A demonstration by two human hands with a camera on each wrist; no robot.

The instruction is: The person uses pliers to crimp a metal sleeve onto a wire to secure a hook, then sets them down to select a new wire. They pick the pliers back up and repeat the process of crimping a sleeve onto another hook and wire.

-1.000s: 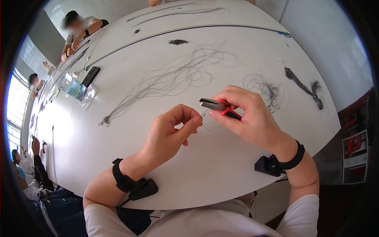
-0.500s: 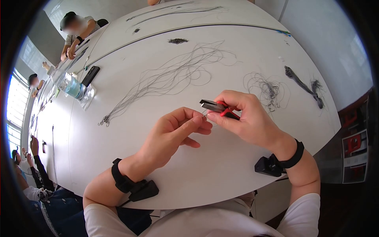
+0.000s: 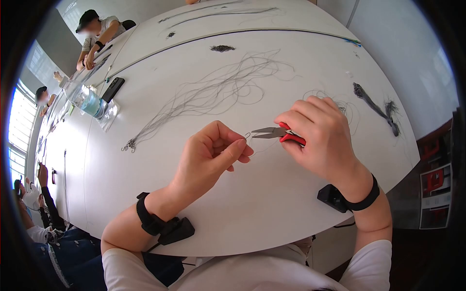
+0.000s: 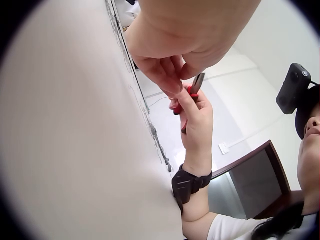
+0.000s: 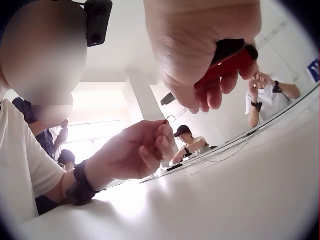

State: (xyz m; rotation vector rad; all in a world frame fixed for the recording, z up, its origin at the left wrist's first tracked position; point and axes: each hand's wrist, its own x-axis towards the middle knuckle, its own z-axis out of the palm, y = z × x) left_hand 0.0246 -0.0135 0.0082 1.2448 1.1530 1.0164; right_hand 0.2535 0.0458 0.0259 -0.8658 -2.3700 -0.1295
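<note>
From where I stand, the person's left hand (image 3: pixel 208 153) has its thumb and forefinger closed in a pinch on a small bent hook (image 3: pixel 247 136), whose curved end shows above the fingertips. The right hand (image 3: pixel 320 138) is wrapped round the red handles of a pair of pliers (image 3: pixel 272 132), just to the 3 o'clock side of the hook. Their metal jaws point to 9 o'clock, slightly parted, the tips close beside the hook. A fine thread curves below them, between the two hands.

Taking the hook as the clock's centre, a long spread of loose threads (image 3: pixel 213 87) lies on the white surface (image 3: pixel 233 208) from 9 round to 1 o'clock, with little hooks (image 3: pixel 129 145) gathered at its near end. A small dark tangle (image 3: pixel 222 48) sits toward 12. At 2 o'clock a loose coil (image 3: pixel 343 107) is partly hidden behind the right hand, and beyond it lies a dark bundle (image 3: pixel 376 109). A black phone (image 3: pixel 113 89) and a clear bottle (image 3: pixel 91 103) are near 10 o'clock.
</note>
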